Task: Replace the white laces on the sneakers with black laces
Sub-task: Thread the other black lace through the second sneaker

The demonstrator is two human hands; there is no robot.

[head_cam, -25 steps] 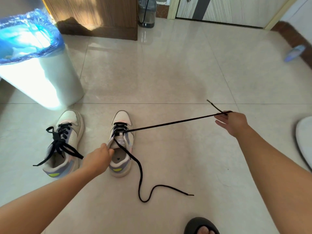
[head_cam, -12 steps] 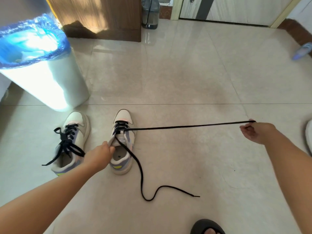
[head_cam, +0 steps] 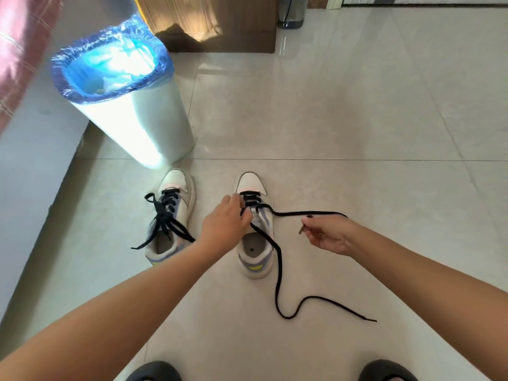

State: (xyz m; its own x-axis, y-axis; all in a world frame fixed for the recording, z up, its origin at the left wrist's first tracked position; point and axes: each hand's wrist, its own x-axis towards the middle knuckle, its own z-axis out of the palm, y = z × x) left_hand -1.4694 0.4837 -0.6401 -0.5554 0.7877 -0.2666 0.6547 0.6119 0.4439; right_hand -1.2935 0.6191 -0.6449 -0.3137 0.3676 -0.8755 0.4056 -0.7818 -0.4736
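Two white low-top sneakers with lilac side panels and yellow heel patches stand side by side on the glossy beige tiled floor (head_cam: 343, 111), toes pointing away from the person. The left sneaker (head_cam: 171, 220) is already threaded with a black flat lace (head_cam: 165, 221), whose loose ends trail over its opening and onto the floor at its left side. The right sneaker (head_cam: 255, 229) carries a second black flat lace (head_cam: 278, 270) only through its front eyelets, in two bars across the toe end of the tongue.

The left hand (head_cam: 226, 224) rests on the inner side of the right sneaker, its fingers (head_cam: 242, 209) bent down onto the laced part; whether they pinch the lace or merely press on the shoe cannot be told. The right hand (head_cam: 328, 235) hovers just beside the outer side of the same shoe, fingers curled and pinching the tip of one lace end, which loops slackly from the eyelets out to the right and back to the hand. The other end runs from the eyelets over the shoe's opening, then snakes across the floor toward the person and off to the right, lying free.

Behind the left sneaker stands a white cylindrical bin lined with a blue plastic bag (head_cam: 129, 105). Beyond it is a brown wooden cabinet (head_cam: 220, 23). Two dark slippers (head_cam: 154, 371) show at the bottom edge.
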